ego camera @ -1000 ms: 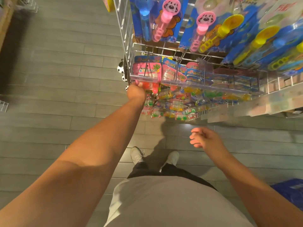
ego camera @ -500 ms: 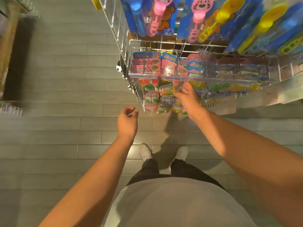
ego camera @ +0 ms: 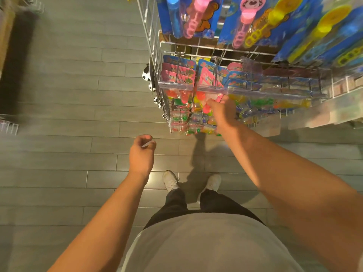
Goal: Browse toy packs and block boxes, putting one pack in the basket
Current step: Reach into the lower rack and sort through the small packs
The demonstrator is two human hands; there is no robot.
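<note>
While the right hand (ego camera: pixel 221 109) pinches a hanging toy pack (ego camera: pixel 206 107) on the rack at 1 o'clock, left hand (ego camera: pixel 141 154) hangs loosely curled, empty. Pack looks light, crinkly; grip the stiff card header.

We stand facing a white wire display rack (ego camera: pixel 155 55), with long blue bubble-wand cards (ego camera: pixel 255 22) hanging above rows of small clear blister toy packs (ego camera: pixel 182 79). Our right hand (ego camera: pixel 222 112) reaches among the packs just below the pegs. Our left hand (ego camera: pixel 141 156) hangs lower and to the left, apart from the rack, above the grey plank floor (ego camera: pixel 78 95).
</note>
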